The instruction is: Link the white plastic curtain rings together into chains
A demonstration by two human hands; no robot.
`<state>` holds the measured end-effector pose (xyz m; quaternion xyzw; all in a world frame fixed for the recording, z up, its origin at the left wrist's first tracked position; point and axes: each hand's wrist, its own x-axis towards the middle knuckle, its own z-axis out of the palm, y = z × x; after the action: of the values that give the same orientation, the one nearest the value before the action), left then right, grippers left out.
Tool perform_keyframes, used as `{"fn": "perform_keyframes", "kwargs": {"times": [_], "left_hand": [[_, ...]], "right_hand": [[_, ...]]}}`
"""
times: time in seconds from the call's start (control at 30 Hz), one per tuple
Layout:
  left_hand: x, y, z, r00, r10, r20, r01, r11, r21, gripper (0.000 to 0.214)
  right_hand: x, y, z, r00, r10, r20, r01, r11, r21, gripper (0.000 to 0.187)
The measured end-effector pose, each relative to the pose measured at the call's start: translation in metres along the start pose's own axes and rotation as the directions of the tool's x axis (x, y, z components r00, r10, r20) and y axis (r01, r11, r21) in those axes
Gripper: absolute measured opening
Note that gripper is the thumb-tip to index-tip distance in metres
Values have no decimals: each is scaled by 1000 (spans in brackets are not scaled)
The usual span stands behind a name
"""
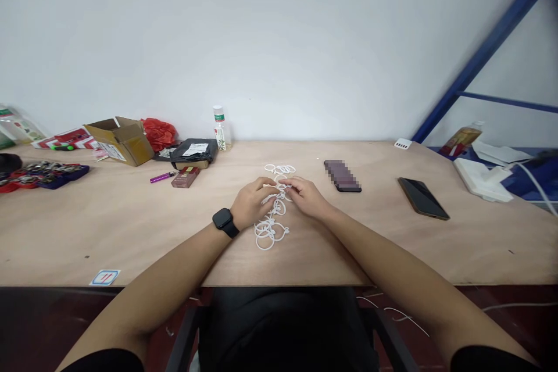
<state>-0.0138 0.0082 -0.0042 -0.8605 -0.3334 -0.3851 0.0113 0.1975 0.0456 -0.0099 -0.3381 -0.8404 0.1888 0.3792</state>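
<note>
Both my hands meet over the middle of the table, above several small white rings. My left hand, with a black watch on its wrist, has its fingers curled around a white ring. From the other side my right hand pinches at a white ring with thumb and forefinger. Fingers partly cover the rings between the hands. Nearer to me lies a loose cluster of white rings, some with small tabs. Beyond my fingertips more white rings lie in a short row.
To the right lie a phone with a blurred screen and a black phone. At the back left stand an open cardboard box, a black package, a dark red box and a clear bottle. A purple pen lies nearby.
</note>
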Motion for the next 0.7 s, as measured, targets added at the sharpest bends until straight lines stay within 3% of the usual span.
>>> {"fn": "perform_keyframes", "kwargs": {"times": [0.2,0.43,0.53,0.7], "left_hand": [[2,4,1,998,-16,64,7,990,138,26],[3,5,1,979,-109,171,76,979,188,34],[2,4,2,977,-157,146,142,984,105,42],[1,0,-1,965,-262,-9,259,956,-141,37]], "right_hand": [[-3,-17,7,997,9,76,-14,998,68,32],[-5,-14,9,993,111,47,-118,971,208,37],[-6,-11,7,990,139,5,-135,960,246,38],[-4,-6,1,976,195,-94,-170,960,221,16]]}}
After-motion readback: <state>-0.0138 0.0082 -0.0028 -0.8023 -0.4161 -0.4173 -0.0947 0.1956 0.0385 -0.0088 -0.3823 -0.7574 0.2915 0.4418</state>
